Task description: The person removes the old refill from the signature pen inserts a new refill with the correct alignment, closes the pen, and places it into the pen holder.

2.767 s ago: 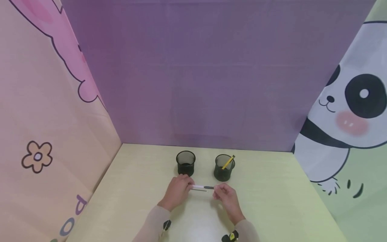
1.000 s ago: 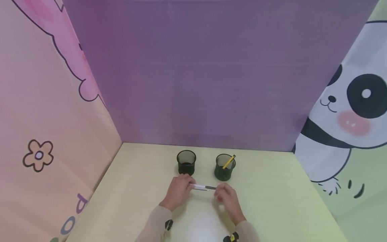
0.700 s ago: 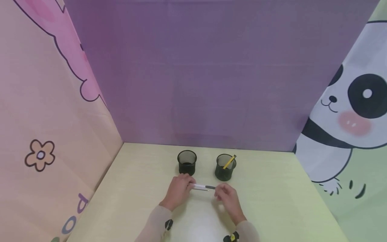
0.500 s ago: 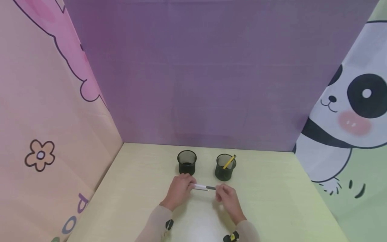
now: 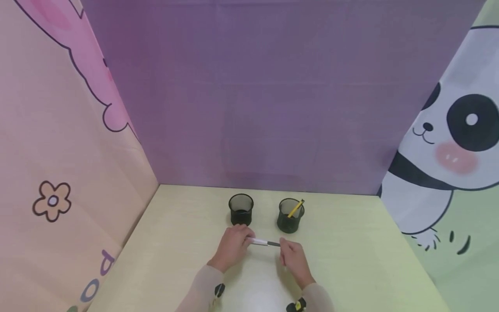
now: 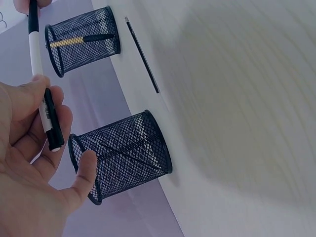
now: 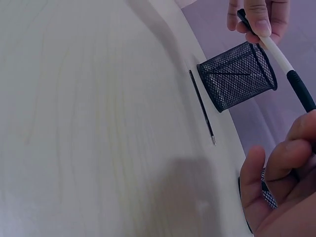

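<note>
Both hands hold one pen (image 5: 260, 242), with a white barrel, a black grip section and a black clip. My left hand (image 5: 233, 245) pinches its clip end between thumb and fingers, as the left wrist view shows. My right hand (image 5: 294, 260) grips the dark front end, whose tip is hidden by the fingers. Under the pen a thin black pen refill (image 7: 202, 107) with a metal tip lies on the table. Beyond the left hand stands a black mesh pen holder (image 6: 121, 155); a thin dark line shows through its mesh.
A second mesh pen holder (image 5: 288, 223) stands to the right, with a yellow and black pen (image 5: 296, 209) leaning in it. The pale table (image 5: 351, 251) meets a purple cloth wall (image 5: 249, 95) at the back. Printed cloths hang on both sides.
My right hand has shifted slightly right and toward me, and its end of the pen has dipped. The pen now overlaps the refill in the head view. The pen holders stay put.
</note>
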Action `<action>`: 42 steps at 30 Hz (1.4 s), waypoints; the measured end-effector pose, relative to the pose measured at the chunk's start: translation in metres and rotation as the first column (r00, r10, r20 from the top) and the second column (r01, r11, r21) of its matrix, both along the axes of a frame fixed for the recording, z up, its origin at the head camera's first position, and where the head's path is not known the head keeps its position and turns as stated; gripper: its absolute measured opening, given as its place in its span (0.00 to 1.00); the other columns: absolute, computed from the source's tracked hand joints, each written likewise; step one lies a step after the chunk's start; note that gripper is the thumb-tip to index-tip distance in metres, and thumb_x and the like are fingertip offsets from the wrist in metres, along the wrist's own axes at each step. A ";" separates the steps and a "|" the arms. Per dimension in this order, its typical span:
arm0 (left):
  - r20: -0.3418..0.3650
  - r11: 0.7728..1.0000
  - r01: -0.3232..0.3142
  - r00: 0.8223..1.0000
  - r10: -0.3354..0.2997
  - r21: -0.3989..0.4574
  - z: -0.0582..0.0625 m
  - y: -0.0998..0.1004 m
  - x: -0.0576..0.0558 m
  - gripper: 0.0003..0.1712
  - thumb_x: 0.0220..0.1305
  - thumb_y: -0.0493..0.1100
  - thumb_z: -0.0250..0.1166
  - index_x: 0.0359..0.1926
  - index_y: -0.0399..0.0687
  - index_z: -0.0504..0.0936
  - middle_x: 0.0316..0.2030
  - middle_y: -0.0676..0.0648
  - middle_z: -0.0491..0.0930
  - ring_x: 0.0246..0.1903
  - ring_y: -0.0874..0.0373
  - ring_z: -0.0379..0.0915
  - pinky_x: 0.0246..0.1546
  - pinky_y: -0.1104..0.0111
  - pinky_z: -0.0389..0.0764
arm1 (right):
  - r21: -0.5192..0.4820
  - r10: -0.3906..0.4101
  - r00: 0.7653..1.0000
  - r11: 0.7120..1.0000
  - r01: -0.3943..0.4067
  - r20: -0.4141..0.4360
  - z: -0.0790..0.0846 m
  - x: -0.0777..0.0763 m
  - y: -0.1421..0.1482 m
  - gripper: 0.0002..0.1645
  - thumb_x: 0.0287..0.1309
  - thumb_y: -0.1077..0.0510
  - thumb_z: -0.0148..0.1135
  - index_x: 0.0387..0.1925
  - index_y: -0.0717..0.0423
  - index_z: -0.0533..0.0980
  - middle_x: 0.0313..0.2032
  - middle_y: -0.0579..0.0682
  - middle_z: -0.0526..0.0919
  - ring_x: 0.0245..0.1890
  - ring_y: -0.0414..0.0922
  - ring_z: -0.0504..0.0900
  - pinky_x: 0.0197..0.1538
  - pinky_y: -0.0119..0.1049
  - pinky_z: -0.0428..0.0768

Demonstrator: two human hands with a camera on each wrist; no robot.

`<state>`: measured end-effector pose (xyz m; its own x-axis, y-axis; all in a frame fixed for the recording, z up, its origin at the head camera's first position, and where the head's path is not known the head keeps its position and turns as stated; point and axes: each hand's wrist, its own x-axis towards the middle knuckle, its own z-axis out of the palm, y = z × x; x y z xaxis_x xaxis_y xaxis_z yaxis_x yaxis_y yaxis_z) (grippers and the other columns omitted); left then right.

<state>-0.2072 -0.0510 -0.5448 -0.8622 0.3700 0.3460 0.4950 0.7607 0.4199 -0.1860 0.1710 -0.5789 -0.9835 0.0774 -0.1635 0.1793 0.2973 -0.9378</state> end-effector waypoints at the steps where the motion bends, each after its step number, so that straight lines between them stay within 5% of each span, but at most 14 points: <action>1: -0.001 1.000 0.000 1.000 0.000 0.001 0.000 0.000 0.000 0.02 0.65 0.41 0.69 0.38 0.51 0.87 0.33 0.58 0.82 0.35 0.62 0.74 0.46 0.60 0.77 | 0.003 -0.004 1.000 1.000 0.004 0.006 0.000 0.000 0.000 0.32 0.77 0.42 0.48 0.16 0.52 0.67 0.12 0.44 0.70 0.17 0.44 0.66 0.26 0.35 0.66; 13: 0.027 0.999 -0.022 0.999 0.021 0.028 0.003 -0.001 0.003 0.02 0.65 0.41 0.69 0.38 0.52 0.87 0.34 0.57 0.83 0.36 0.62 0.75 0.47 0.58 0.78 | -0.001 -0.007 0.999 1.000 0.007 0.038 0.002 -0.005 0.003 0.33 0.78 0.39 0.45 0.19 0.53 0.69 0.15 0.45 0.70 0.20 0.45 0.68 0.29 0.35 0.68; 22: 0.030 0.996 -0.082 0.996 0.081 0.021 -0.002 -0.005 0.000 0.01 0.67 0.43 0.69 0.38 0.53 0.87 0.34 0.57 0.83 0.36 0.61 0.75 0.47 0.57 0.78 | -0.107 -0.038 0.998 0.994 0.033 -0.041 0.007 -0.004 -0.001 0.18 0.71 0.54 0.59 0.53 0.64 0.78 0.34 0.51 0.85 0.33 0.47 0.79 0.39 0.34 0.80; 31: 0.050 0.995 -0.103 0.993 0.103 -0.002 -0.004 -0.003 -0.002 0.02 0.67 0.44 0.68 0.38 0.54 0.87 0.33 0.58 0.82 0.35 0.63 0.72 0.46 0.59 0.77 | -0.083 -0.049 0.995 0.996 0.041 -0.092 0.004 -0.004 -0.002 0.11 0.69 0.57 0.62 0.46 0.62 0.80 0.34 0.51 0.84 0.34 0.49 0.80 0.38 0.34 0.79; 42: 0.026 0.997 -0.081 0.996 0.081 0.015 0.000 0.000 0.002 0.02 0.66 0.42 0.69 0.38 0.52 0.87 0.33 0.57 0.82 0.34 0.63 0.72 0.46 0.60 0.77 | -0.029 -0.027 0.997 0.999 0.024 -0.077 0.007 -0.006 -0.001 0.21 0.74 0.49 0.57 0.36 0.64 0.77 0.22 0.46 0.74 0.29 0.46 0.74 0.40 0.37 0.74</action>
<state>-0.2051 -0.0509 -0.5452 -0.8976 0.2930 0.3293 0.4210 0.7912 0.4436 -0.1923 0.1696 -0.5717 -0.9910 0.0991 -0.0896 0.1132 0.2667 -0.9571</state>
